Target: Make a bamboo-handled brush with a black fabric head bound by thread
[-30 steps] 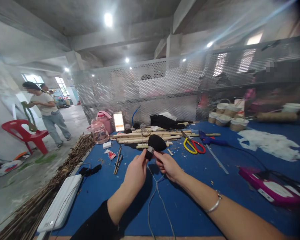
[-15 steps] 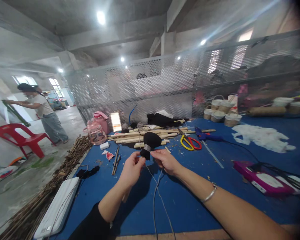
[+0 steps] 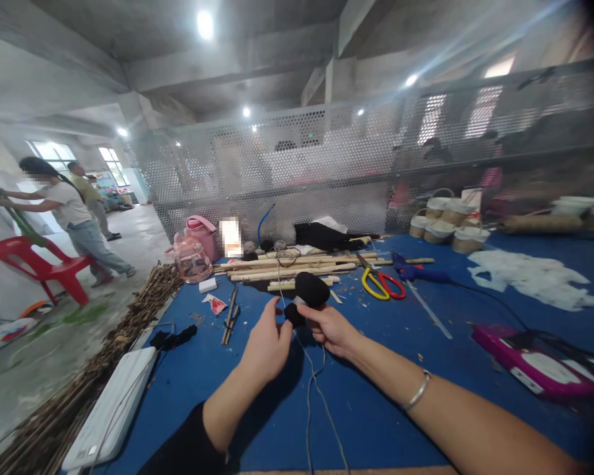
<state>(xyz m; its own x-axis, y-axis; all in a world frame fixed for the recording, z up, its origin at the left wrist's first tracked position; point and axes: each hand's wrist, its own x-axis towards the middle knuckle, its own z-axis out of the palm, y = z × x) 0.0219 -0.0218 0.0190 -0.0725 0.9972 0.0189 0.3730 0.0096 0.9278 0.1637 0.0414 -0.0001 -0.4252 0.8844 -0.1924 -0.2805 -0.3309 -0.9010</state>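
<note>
In front of me is a black, soft-looking bundle (image 3: 313, 289), rounded at the top, with a narrow neck and a smaller black end below. Grey cord was seen wound about the neck, which is now mostly covered by fingers. My right hand (image 3: 332, 328) pinches the bundle at this neck, thumb and forefinger across it. Beside the smaller end, my left hand (image 3: 268, 341) has its thumb and forefinger apart; the thumb tip is close to the black end, and I cannot tell if they touch. Two strands of grey cord (image 3: 309, 402) hang down, crossing below the hands.
Peeled sticks (image 3: 257, 272) lie behind the bundle. Scissors (image 3: 382, 284), a blue glue gun (image 3: 420, 270) and a magenta box (image 3: 529, 363) are to the right. A white power bank-like slab (image 3: 111, 409) lies left, beside bundled twigs (image 3: 143, 316). Two people stand near a red chair (image 3: 44, 264).
The bundle has tilted over to the right in my right hand. My left thumb and forefinger have parted from their grip near its lower end. The view has shifted slightly.
</note>
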